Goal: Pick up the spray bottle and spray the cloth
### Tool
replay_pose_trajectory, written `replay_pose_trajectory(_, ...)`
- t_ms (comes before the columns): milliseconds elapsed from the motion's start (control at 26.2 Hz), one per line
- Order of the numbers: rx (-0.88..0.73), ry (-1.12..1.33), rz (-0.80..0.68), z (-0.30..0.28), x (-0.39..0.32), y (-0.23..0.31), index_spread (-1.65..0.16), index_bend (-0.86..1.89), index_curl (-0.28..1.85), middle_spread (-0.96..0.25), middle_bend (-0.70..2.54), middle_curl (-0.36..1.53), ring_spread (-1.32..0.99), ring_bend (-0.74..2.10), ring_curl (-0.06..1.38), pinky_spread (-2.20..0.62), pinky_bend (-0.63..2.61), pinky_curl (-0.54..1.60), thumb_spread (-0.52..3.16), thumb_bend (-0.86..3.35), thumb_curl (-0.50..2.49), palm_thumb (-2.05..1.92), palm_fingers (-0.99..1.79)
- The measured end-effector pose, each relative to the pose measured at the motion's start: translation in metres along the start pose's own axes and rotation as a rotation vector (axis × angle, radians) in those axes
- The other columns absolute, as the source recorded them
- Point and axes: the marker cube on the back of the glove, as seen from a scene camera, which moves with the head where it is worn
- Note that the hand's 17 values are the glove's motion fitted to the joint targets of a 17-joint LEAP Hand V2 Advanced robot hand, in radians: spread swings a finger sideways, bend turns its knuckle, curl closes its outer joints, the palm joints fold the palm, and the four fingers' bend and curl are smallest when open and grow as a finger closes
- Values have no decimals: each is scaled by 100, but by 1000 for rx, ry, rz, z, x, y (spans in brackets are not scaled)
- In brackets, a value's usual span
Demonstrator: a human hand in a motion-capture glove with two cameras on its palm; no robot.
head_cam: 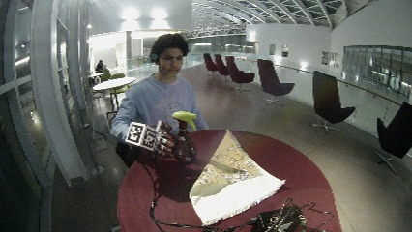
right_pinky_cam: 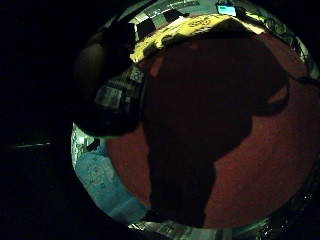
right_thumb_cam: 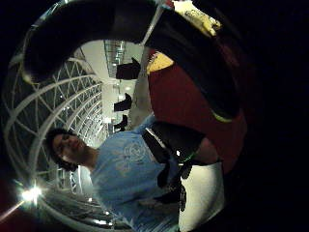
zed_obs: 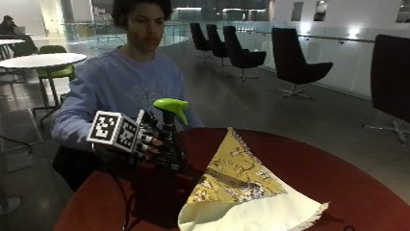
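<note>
Gripping the dark bottle (zed_obs: 172, 153) by its body, the gloved right hand (zed_obs: 148, 139) holds it upright above the red table (zed_obs: 359, 192), fingers curled around it. Its green nozzle (zed_obs: 172, 107) faces the cloth (zed_obs: 240, 185), which lies spread on the table just beside the bottle.

No legible text, label, brand or number on anything in any view.
</note>
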Motion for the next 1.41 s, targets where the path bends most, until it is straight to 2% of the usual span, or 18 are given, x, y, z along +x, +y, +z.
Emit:
replay_pose_trajectory(191,98,-138,-22,18,-9,-19,-39,11,17,-2,30,34,0,48,29,20,50,34,103,-3,27,53,44)
replay_pose_trajectory(496,186,-258,-31,34,-14,-38,-32,20,24,-4,34,36,0,44,28,19,38,31,101,1,30,64,69)
replay_pose_trajectory(725,267,-237,-38,36,-18,-45,-29,25,31,-4,31,37,-1,39,28,20,31,30,102,5,34,78,79)
replay_pose_trajectory(877,307,-177,-38,33,-22,-52,-28,19,32,-6,33,38,-3,41,29,19,30,30,99,9,39,90,97)
replay_pose_trajectory(1182,197,-49,47,-7,-36,-78,-26,14,34,-8,28,39,-4,44,33,17,30,32,86,6,46,97,106)
replay_pose_trajectory(1411,58,12,200,-43,-32,-99,-25,13,35,-8,27,41,-5,45,35,16,30,34,79,2,50,99,109)
